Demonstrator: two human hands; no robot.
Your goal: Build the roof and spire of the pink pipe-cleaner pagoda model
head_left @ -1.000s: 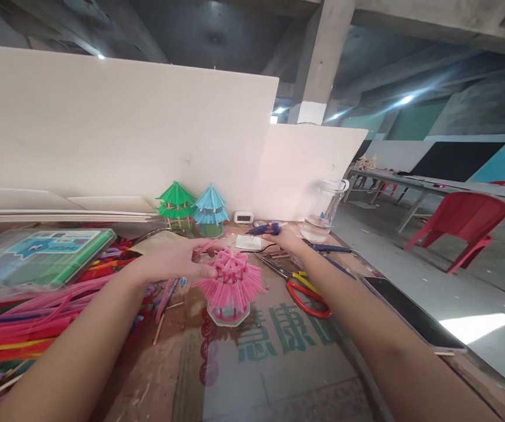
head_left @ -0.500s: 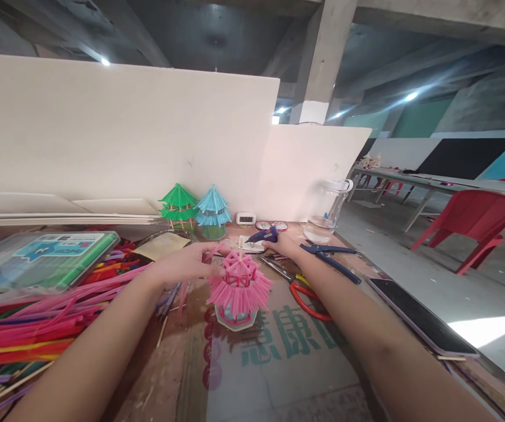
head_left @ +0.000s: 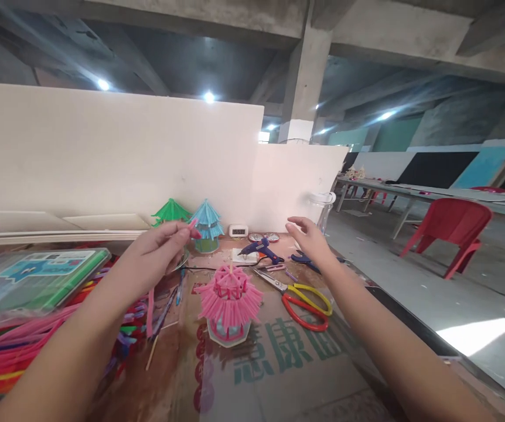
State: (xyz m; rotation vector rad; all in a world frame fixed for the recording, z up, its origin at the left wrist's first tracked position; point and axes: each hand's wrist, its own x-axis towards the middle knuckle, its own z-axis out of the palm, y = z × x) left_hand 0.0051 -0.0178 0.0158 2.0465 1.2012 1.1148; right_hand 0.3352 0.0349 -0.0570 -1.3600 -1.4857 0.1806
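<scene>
My left hand [head_left: 158,252] pinches a short pink pipe cleaner piece [head_left: 194,230] in the air, left of the pink pagoda model [head_left: 230,302]. The pagoda, made of pink strips in tiers, stands upright on the board, and neither hand touches it. My right hand [head_left: 309,239] is raised with fingers apart and holds nothing, near the water jug [head_left: 321,210]. Between the hands, behind the pagoda, the blue glue gun [head_left: 262,251] rests by a white pad. Scissors [head_left: 299,296] with red and yellow handles lie right of the pagoda.
Green [head_left: 171,211] and blue [head_left: 207,220] pagoda models stand at the back by a small digital clock [head_left: 238,231]. Coloured pipe cleaners [head_left: 19,357] and a plastic case [head_left: 37,281] fill the left. Blue pliers [head_left: 305,259] and a phone [head_left: 404,319] lie partly behind my right arm.
My right hand has let go of the glue gun, which now lies on the table, and has lifted. My left hand has moved left and up, away from the pagoda, with the pink piece.
</scene>
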